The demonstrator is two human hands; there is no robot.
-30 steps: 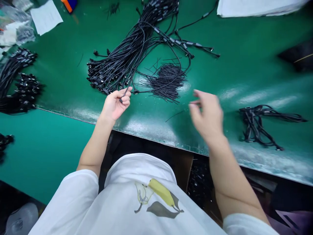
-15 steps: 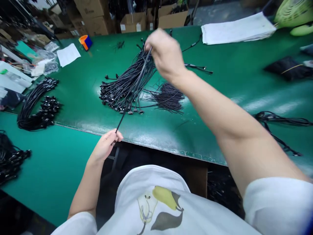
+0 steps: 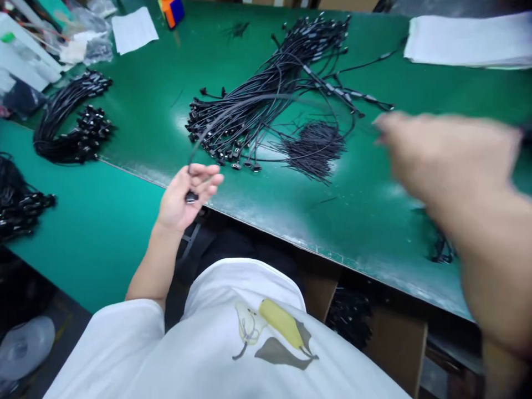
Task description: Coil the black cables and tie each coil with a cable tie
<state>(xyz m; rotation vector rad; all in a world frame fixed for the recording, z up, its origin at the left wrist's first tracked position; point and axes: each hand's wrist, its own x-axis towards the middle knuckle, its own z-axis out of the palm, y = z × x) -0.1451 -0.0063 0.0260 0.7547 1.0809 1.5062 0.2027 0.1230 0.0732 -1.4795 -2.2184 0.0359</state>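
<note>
In the head view a black cable (image 3: 233,105) rises from my left hand (image 3: 183,199) and arcs to the right over a pile of cables. My left hand is palm up at the table edge, fingers loosely curled around the cable, its connector (image 3: 191,197) showing in the palm. The cable's far part fades into blur toward my right hand (image 3: 444,149), which is out over the right side of the table. Motion smears its fingers, so its hold cannot be made out. Between the hands lie the bundled black cables (image 3: 266,83) and a heap of short black ties (image 3: 313,147).
Looped cable bundles lie at left, one on the green table (image 3: 141,127), another (image 3: 20,205) on the lower surface. White sheets (image 3: 465,41) are stacked at the far right; a paper (image 3: 135,30) and an orange-blue tape roll (image 3: 172,12) are at the back. An open carton (image 3: 394,343) stands below.
My right hand has swept from above the cable pile out to the right. The cable, taut before, now bows in an arc. My left hand's fingers have loosened, and the view has tilted down.
</note>
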